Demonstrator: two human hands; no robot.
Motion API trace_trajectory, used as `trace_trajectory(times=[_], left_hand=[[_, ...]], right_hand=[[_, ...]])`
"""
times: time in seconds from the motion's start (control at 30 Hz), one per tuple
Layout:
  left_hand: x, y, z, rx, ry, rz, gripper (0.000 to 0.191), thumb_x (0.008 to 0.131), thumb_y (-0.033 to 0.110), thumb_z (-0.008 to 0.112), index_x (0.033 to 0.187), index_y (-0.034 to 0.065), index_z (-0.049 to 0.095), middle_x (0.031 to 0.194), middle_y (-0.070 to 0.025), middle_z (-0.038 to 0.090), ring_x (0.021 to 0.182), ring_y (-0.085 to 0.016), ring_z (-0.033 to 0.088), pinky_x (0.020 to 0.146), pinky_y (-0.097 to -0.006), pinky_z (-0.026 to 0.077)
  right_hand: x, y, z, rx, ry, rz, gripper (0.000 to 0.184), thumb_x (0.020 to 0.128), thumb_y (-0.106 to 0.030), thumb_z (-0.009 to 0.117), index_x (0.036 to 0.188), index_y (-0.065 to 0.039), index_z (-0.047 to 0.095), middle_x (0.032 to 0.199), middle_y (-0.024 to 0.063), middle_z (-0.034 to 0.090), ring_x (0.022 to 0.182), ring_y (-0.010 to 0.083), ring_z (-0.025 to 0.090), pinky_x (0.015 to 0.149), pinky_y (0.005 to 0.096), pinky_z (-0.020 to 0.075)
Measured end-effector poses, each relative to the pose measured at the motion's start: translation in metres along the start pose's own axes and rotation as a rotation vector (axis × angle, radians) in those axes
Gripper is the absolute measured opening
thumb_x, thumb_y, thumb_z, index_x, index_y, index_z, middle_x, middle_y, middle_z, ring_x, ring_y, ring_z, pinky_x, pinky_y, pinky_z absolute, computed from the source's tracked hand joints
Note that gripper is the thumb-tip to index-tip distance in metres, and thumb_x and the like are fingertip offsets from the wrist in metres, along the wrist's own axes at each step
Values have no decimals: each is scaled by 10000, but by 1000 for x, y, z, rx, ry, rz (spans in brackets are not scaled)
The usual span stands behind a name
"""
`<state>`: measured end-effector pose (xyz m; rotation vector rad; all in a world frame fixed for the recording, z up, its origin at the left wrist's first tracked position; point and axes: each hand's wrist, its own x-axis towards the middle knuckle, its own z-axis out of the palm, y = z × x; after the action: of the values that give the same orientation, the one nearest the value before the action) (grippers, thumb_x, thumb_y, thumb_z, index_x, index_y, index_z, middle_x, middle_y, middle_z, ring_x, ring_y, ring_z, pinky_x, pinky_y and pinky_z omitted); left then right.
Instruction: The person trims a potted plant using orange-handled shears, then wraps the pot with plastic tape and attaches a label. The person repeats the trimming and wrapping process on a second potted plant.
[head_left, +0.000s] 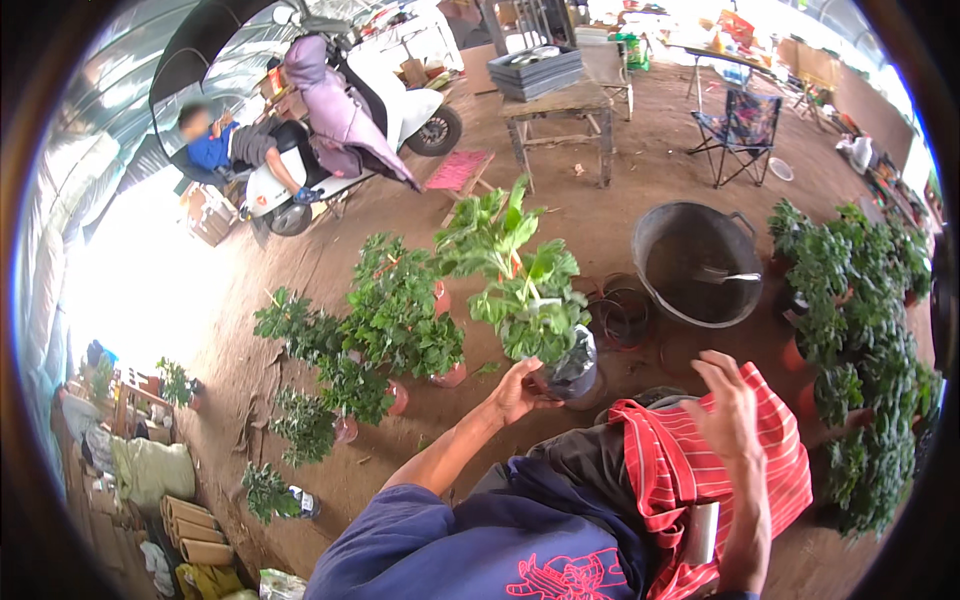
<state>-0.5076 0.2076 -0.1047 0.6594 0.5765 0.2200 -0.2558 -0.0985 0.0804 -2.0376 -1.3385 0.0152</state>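
Note:
My left hand grips the side of a black plastic nursery pot, which holds a tall leafy green plant. Some orange shows on the plant's stem. Fingers apart and holding nothing, my right hand is raised over a red striped apron at my lap. Beyond that hand is a large dark basin with a metal-handled tool inside. Dark round pots or rings sit on the soil between the plant and the basin.
Potted plants stand in a cluster on the left, and a dense row of plants lines the right. A person reclines on a white scooter. Farther off are a wooden table with stacked trays and a folding chair.

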Motion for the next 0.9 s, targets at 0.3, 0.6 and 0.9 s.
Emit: trace_trajectory(times=[0.3, 0.6, 0.9], left_hand=[[-58, -88, -187, -298, 347, 41, 541, 1086, 325, 573, 1555, 62, 507, 1551, -223, 532, 1418, -474, 534, 1188, -761, 393], [-208, -166, -322, -622, 841, 132, 702, 958, 337, 737, 1535, 48, 461, 1588, -299, 396, 1501, -492, 419, 1219, -693, 406], [-286, -181, -410, -812, 1079, 429, 608, 934, 293, 789, 1444, 73, 541, 1490, -114, 553, 1356, -391, 574, 1125, -651, 538]], right_hand=[[-23, 58, -31, 146, 52, 322, 275, 851, 87, 738, 1125, 85, 716, 1169, 132, 725, 972, 212, 739, 895, 315, 597], [-20, 76, -26, 185, 2, 316, 189, 953, -43, 711, 1127, 31, 724, 1056, 28, 717, 919, 100, 670, 830, 280, 543], [-17, 100, -36, 214, -36, 419, 126, 987, -46, 702, 1084, 26, 738, 954, 10, 710, 839, 64, 627, 764, 244, 513]])
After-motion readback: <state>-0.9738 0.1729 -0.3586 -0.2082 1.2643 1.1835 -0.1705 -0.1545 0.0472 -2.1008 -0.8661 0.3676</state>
